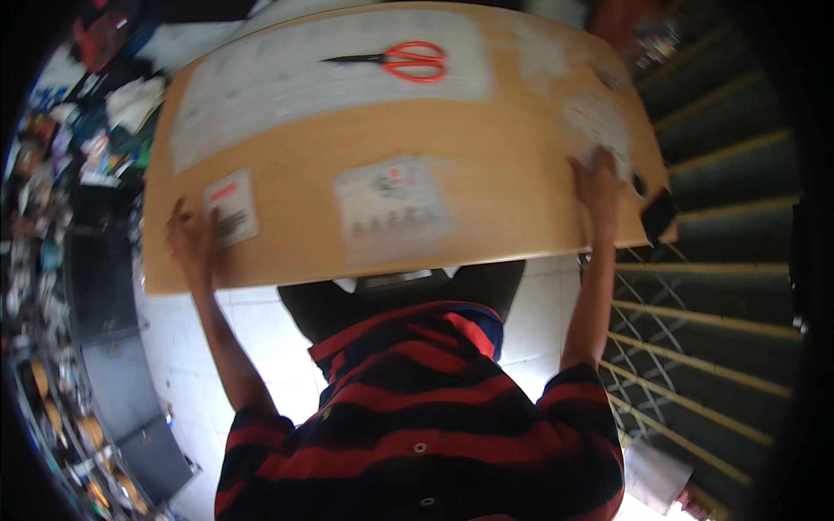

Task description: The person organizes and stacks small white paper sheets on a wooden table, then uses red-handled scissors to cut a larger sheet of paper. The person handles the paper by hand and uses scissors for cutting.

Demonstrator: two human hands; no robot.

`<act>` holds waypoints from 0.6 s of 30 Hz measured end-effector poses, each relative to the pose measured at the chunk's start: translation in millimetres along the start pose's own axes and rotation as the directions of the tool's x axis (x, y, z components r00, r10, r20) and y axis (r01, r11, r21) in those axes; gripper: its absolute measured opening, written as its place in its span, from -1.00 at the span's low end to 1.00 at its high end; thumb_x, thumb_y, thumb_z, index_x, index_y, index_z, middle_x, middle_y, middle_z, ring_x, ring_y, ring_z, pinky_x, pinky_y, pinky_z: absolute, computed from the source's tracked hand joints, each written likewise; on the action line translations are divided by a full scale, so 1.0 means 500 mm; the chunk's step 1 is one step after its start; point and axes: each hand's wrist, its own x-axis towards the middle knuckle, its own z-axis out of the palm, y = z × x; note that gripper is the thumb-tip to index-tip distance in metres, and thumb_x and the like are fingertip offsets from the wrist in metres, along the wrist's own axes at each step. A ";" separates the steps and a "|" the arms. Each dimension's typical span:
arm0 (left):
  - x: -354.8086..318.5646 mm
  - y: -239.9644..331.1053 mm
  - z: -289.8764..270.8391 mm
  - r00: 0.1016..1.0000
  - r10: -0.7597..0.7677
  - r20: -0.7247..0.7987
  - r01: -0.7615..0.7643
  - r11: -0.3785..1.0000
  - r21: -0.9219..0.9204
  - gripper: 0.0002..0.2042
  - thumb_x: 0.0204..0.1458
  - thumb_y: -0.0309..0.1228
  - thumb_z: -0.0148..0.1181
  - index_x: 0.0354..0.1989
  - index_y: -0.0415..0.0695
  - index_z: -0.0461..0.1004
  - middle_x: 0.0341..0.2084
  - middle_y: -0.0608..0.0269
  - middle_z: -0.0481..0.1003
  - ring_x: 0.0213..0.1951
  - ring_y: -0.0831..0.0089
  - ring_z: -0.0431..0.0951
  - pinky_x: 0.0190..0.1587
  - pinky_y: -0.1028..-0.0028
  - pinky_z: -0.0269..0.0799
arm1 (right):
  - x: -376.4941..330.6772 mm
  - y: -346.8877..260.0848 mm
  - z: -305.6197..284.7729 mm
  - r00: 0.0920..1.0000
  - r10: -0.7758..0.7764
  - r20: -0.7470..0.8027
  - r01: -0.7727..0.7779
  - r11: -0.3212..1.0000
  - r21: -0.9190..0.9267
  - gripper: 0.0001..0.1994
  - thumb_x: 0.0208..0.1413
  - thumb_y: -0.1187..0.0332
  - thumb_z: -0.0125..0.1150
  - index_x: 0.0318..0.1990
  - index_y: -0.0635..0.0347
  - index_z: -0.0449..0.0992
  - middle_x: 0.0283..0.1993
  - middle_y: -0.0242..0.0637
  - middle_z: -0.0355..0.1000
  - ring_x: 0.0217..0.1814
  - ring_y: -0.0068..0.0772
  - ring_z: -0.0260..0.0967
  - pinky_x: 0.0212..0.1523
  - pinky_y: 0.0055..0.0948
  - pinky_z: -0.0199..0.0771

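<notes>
My left hand [193, 239] rests at the left end of the wooden table, its fingers spread. The thumb side meets the edge of a small white packet [233, 195] with red and dark print. At the table's right side, my right hand [599, 187] reaches forward with the thumb apart, its fingertips on a clear plastic packet [595, 122]; motion blur hides the detail there. Between the hands lies a clear plastic bag [369, 204] with a row of small dark shapes and a red mark. Neither hand is near the red-handled scissors [415, 62].
The scissors lie on a long translucent sheet [278, 95] along the table's far side. More crumpled clear plastic [540, 52] sits at the far right. A dark object [658, 215] stands at the right corner. Cluttered shelves [39, 260] line the left; a barred metal gate [704, 269] lines the right.
</notes>
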 end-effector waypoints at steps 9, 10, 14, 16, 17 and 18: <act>-0.073 0.153 -0.037 0.971 0.135 -0.197 -0.182 0.954 -0.240 -0.67 0.08 -0.27 0.27 0.01 -0.07 0.52 -0.20 0.25 0.49 -0.16 0.30 0.33 -0.05 0.31 0.24 | -0.010 -0.035 -0.045 0.991 0.134 -0.003 -0.130 0.970 0.207 -0.60 0.05 0.15 0.30 0.01 0.14 0.55 0.05 -0.17 0.50 0.14 -0.11 0.40 0.19 0.08 0.21; -0.088 0.179 -0.038 0.974 0.126 -0.186 -0.179 0.937 -0.301 -0.69 0.08 -0.30 0.27 0.00 -0.07 0.52 -0.22 0.26 0.49 -0.16 0.32 0.34 -0.07 0.33 0.25 | -0.012 -0.042 -0.054 0.989 0.145 0.022 -0.146 0.972 0.184 -0.61 0.06 0.16 0.29 0.01 0.14 0.55 0.04 -0.18 0.51 0.14 -0.14 0.40 0.19 0.08 0.20; -0.158 0.268 -0.034 0.987 0.151 -0.049 -0.151 0.800 -0.580 -0.78 0.09 -0.43 0.24 -0.07 -0.11 0.53 -0.29 0.29 0.50 -0.24 0.44 0.40 -0.17 0.44 0.30 | -0.040 -0.088 -0.081 0.956 0.110 -0.272 -0.043 0.969 0.241 -0.67 0.09 0.23 0.28 0.00 0.12 0.56 -0.02 -0.23 0.54 0.10 -0.20 0.42 0.25 0.07 0.13; -0.203 0.329 -0.040 0.956 0.283 0.079 -0.140 0.677 -0.723 -0.79 0.09 -0.46 0.22 -0.08 -0.13 0.53 -0.30 0.29 0.51 -0.30 0.49 0.42 -0.21 0.49 0.34 | -0.069 -0.146 -0.117 0.928 0.040 -0.371 0.062 0.963 0.261 -0.69 0.09 0.27 0.28 0.00 0.11 0.55 -0.02 -0.25 0.53 0.10 -0.23 0.42 0.28 0.07 0.09; -0.224 0.353 -0.035 0.931 0.330 0.159 -0.081 0.609 -0.789 -0.80 0.12 -0.47 0.19 -0.08 -0.16 0.52 -0.27 0.27 0.52 -0.24 0.50 0.46 -0.16 0.49 0.37 | -0.087 -0.182 -0.132 0.932 0.008 -0.363 0.108 0.949 0.298 -0.67 0.08 0.28 0.30 0.01 0.12 0.54 0.00 -0.26 0.52 0.11 -0.23 0.40 0.29 0.06 0.07; -0.240 0.385 -0.035 0.874 0.381 0.301 0.038 0.566 -0.824 -0.78 0.14 -0.48 0.17 -0.05 -0.18 0.50 -0.26 0.26 0.53 -0.20 0.50 0.47 -0.13 0.48 0.38 | -0.110 -0.219 -0.148 0.935 -0.024 -0.353 0.150 0.931 0.334 -0.64 0.06 0.29 0.32 0.03 0.12 0.52 0.01 -0.27 0.51 0.12 -0.24 0.39 0.30 0.05 0.06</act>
